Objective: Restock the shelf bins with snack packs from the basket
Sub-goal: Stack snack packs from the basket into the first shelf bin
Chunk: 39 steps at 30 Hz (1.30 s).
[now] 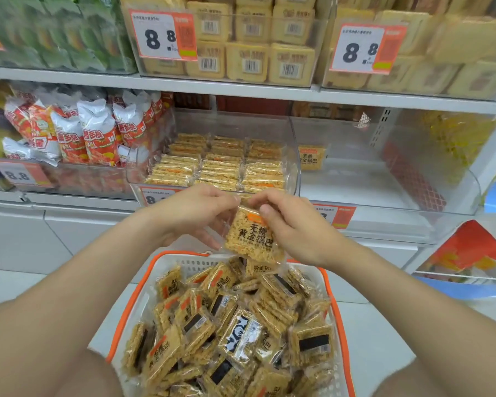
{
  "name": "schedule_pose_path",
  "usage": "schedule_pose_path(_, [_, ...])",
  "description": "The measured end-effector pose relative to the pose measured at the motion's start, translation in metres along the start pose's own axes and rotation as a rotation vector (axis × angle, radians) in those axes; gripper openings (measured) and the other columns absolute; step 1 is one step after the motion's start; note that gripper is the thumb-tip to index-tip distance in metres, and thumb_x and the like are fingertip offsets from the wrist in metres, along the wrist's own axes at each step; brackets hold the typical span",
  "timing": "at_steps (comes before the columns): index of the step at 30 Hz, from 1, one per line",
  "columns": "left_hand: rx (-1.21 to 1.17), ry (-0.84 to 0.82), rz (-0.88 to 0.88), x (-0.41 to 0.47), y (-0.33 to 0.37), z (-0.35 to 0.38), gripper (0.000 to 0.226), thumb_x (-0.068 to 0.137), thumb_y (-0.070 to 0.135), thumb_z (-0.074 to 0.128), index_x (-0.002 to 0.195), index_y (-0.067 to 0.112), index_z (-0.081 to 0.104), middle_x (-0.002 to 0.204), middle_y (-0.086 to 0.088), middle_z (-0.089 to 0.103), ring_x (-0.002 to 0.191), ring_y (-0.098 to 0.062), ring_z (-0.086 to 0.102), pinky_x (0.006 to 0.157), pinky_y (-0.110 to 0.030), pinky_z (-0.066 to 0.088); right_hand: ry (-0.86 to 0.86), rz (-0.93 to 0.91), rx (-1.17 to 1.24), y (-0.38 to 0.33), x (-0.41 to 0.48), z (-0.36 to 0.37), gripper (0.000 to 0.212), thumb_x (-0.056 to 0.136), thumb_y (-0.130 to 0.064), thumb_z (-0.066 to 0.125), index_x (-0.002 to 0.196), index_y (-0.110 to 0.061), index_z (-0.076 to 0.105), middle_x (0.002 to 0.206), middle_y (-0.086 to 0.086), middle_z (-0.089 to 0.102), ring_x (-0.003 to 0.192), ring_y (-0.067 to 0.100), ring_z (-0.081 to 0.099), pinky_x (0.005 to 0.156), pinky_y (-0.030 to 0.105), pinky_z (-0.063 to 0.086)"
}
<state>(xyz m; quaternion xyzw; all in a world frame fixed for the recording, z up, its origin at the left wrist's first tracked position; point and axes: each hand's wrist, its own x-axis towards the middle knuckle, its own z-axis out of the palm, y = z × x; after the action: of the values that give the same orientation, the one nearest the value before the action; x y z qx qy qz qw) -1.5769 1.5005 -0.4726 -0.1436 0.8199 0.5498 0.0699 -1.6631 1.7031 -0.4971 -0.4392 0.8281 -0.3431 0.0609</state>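
The upper white metal shelf board bears a clear plastic bin of green bags and two clear bins of pale yellow square packs. On the lower white shelf board stand a clear bin of red-and-white bags, a clear bin of golden rice-crisp packs in rows and, rightmost, a clear bin holding one such pack.

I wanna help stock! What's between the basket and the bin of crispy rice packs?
Head view: the left hand and right hand, pinching one crispy rice pack together.
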Motion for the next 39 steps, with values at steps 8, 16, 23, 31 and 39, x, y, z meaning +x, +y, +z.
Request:
schedule_pose_path(8, [0.008,0.263,0.164,0.013,-0.002,-0.052,0.042,0.106,0.037,0.059,0.074,0.011,0.066,0.074,-0.015,0.063,0.063,-0.025,0.061,0.058,-0.036,0.054,0.176,0.093,0.209,-0.025,0.048,0.013,0.028,0.095,-0.036,0.073,0.122,-0.031,0.068,0.110,-0.015,0.070,0.088,-0.004,0.064,0.082,0.025,0.054])
schedule_pose_path(16, [0.620,0.661,0.237,0.040,-0.045,-0.093,0.020,0.100,0.020,0.048,0.098,0.024,0.068,0.086,-0.001,0.070,0.075,-0.027,0.066,0.072,-0.041,0.057,0.438,0.040,0.146,-0.035,0.119,0.039,0.023,0.103,-0.035,0.063,0.125,-0.036,0.058,0.111,-0.022,0.068,0.091,0.007,0.067,0.084,0.042,0.057])
schedule_pose_path(23, [0.710,0.497,0.257,0.043,-0.047,-0.097,0.028,0.084,0.036,0.060,0.062,0.019,0.059,0.065,0.004,0.060,0.073,-0.027,0.062,0.068,-0.037,0.056,0.408,0.081,-0.070,-0.018,0.217,0.053,0.037,0.104,-0.027,0.064,0.140,-0.019,0.061,0.133,0.000,0.068,0.114,0.019,0.064,0.093,0.024,0.039])
schedule_pose_path(31, [0.650,0.434,0.340,0.054,-0.049,-0.105,0.037,0.077,0.030,0.064,0.048,0.018,0.043,0.053,0.003,0.040,0.061,-0.017,0.045,0.059,-0.031,0.034,0.421,0.278,-0.154,-0.017,0.324,0.085,0.051,0.102,-0.005,0.052,0.147,-0.030,0.054,0.160,0.016,0.042,0.144,0.036,0.046,0.100,0.034,0.047])
schedule_pose_path(39, [0.659,0.400,0.368,0.054,-0.047,-0.107,0.034,0.077,0.031,0.065,0.049,0.016,0.051,0.052,0.003,0.051,0.067,-0.022,0.058,0.061,-0.032,0.052,0.412,0.201,-0.320,-0.009,0.347,0.097,0.046,0.104,-0.015,0.055,0.146,-0.032,0.058,0.160,0.014,0.037,0.143,0.044,0.039,0.116,0.042,0.038])
